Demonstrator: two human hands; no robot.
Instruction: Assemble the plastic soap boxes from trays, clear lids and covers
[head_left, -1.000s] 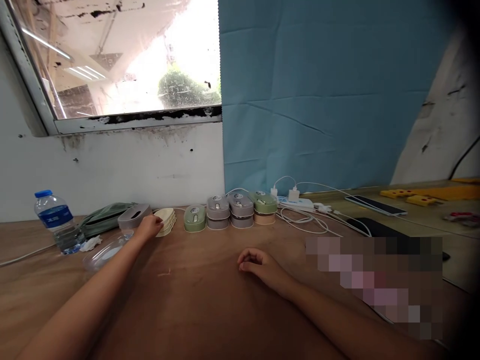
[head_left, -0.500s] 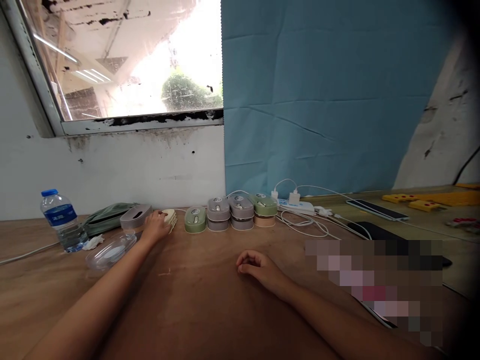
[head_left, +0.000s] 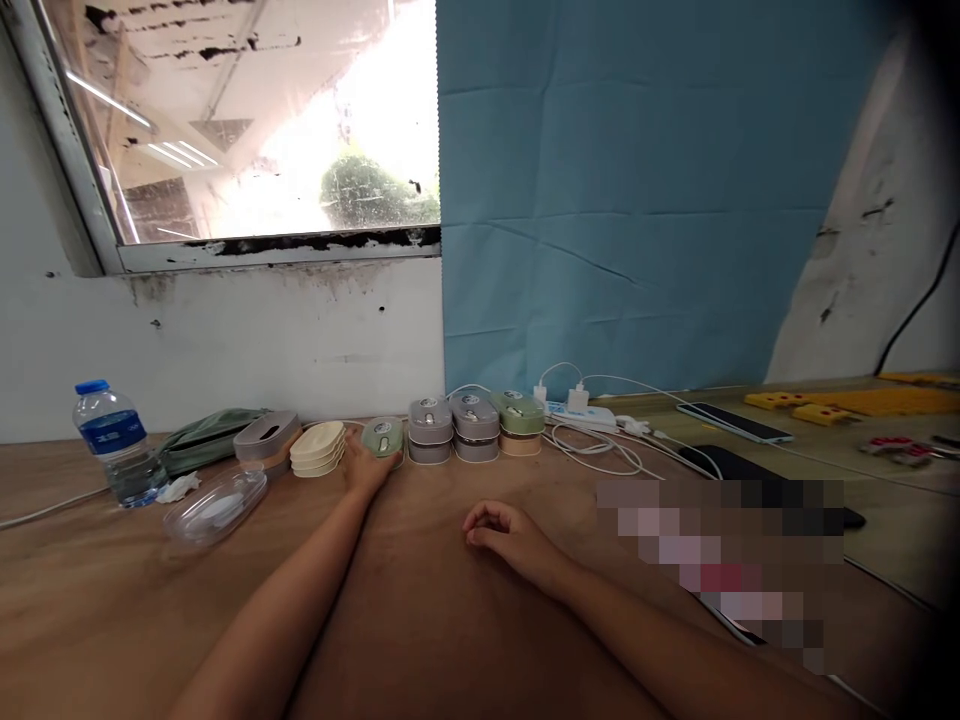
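Observation:
My left hand [head_left: 367,468] spans the front of a small green lidded box [head_left: 384,434], thumb on its right and fingers on its left. Just left of that hand is a stack of cream oval trays [head_left: 317,447]. To the right stand grey lidded boxes in two stacks, a left one [head_left: 430,430] and a right one [head_left: 476,428], then a green box [head_left: 520,409] on a peach-coloured one. My right hand [head_left: 514,538] rests on the wooden table, fingers loosely curled, thumb a little apart, holding nothing.
At the left are a water bottle [head_left: 118,450], a green pouch [head_left: 206,438], a grey slotted container [head_left: 264,442] and a clear plastic lid [head_left: 216,505]. A power strip [head_left: 581,414] with white cables and a phone [head_left: 733,421] are at the right. A blurred-out patch covers the table's right front.
My left hand has moved right, from the cream trays to the single green box, leaving the trays behind. My right hand stays in place. The view has shifted slightly.

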